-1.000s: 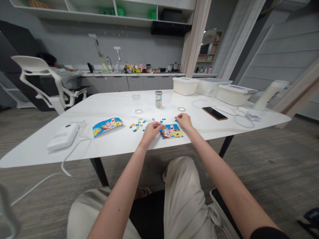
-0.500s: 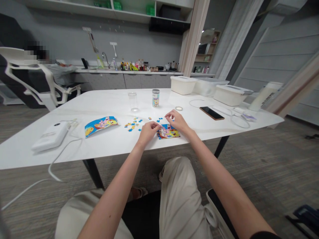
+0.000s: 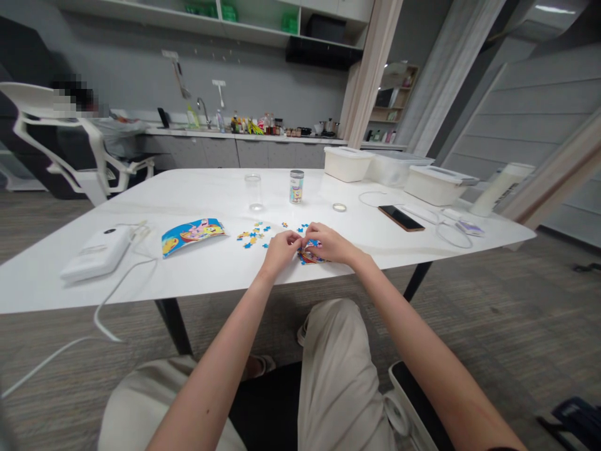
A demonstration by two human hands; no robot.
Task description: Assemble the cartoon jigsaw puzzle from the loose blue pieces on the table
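Note:
A partly joined jigsaw puzzle [image 3: 310,257] with a colourful cartoon picture lies near the table's front edge, largely covered by my hands. At its upper left edge, my left hand [image 3: 282,248] pinches a jigsaw piece between thumb and fingers. My right hand [image 3: 332,243] reaches across the puzzle, fingertips pressed together beside the left ones; what they hold is too small to tell. Loose jigsaw pieces [image 3: 253,236] are scattered to the left and just behind. Farther left lies a curled picture sheet [image 3: 193,235] with a matching cartoon.
Behind the pieces stand a clear jar [image 3: 253,192] and a cartoon-printed can [image 3: 296,187], with a round lid [image 3: 339,207] nearby. To the right are a phone [image 3: 400,218], cables and storage boxes [image 3: 439,185]. A white power bank [image 3: 96,254] lies left. A person sits beyond the table.
My right hand has moved left and toward me, from behind the puzzle to over it, meeting my left fingertips. My left hand stays at the puzzle's edge. The view has shifted slightly.

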